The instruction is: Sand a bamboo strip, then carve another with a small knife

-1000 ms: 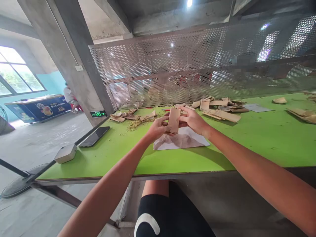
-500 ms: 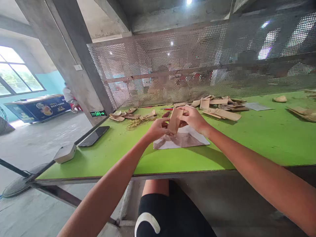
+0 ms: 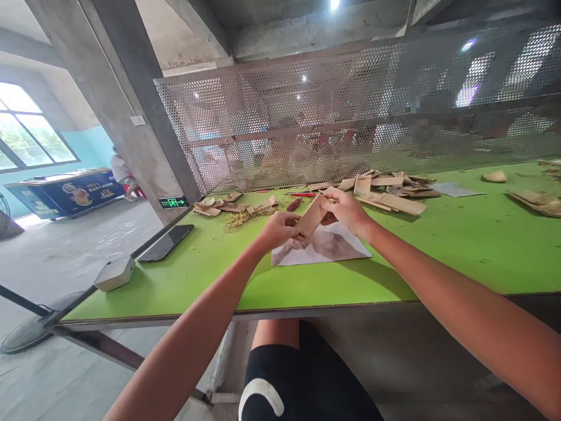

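A blue printed chest stands on the floor, far beyond and to the left of the white paper sheet. On the table, well left of the sheet, sits a pale box; a flat black-screened device lies nearer to the sheet. Wood scraps and yellowish shavings are scattered behind the sheet and to its left.

The left hand is over the sheet's left part, its fingers closed around the lower end of a wooden strip. That strip is held tilted above the sheet, its upper end leaning right; the sheet carries a brownish patch (powder or shadow, I cannot tell). A dark red object and a slim red tool lie behind the sheet. The right hand, over the sheet's right part, has its fingers pinching the strip's upper end.

A pile of wooden pieces lies behind the sheet and to its right, with a second paper farther right. Well right of the sheet are a small curved wood piece and, farthest over, some curved slats.
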A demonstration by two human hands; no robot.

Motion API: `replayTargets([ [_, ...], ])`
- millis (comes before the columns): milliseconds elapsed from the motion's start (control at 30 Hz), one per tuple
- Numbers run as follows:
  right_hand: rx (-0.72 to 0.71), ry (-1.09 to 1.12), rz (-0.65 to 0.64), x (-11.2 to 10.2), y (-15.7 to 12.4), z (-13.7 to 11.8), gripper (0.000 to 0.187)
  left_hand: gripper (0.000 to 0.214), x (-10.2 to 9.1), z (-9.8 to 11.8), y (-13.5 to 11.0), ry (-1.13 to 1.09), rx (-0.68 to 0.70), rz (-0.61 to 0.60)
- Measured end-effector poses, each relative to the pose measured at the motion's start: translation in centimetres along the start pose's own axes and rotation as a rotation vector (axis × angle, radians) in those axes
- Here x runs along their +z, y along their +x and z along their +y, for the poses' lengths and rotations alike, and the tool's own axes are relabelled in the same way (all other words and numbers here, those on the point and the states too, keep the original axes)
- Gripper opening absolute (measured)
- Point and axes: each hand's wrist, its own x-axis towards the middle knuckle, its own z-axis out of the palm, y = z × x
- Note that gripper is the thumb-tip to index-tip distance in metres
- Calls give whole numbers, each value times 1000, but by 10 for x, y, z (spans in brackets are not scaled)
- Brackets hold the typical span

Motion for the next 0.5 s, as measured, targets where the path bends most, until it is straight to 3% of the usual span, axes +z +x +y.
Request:
replayTargets([
  [200,59,61,20,-1,0,-2,8,25,-1,-3,1,5,41,78],
  [500,113,318,88,-4,7,2,13,25,-2,5,-4,-166,20,36],
])
